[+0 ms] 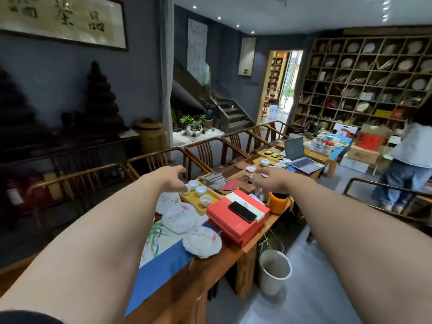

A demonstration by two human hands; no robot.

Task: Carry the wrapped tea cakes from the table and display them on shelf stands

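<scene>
Wrapped tea cakes (190, 226), white paper discs with red marks, lying low and left of centre on the long wooden table (210, 265), beside a red box (236, 218) with a black phone (242, 211) on top. Left hand (173, 177) and right hand (272, 180) stretched out mid-frame above the table, fingers loose, holding nothing. Wall of shelves (364, 78) at upper right.

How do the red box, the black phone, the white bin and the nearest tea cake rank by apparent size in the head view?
1. red box
2. white bin and nearest tea cake: look alike, unranked
3. black phone
</scene>
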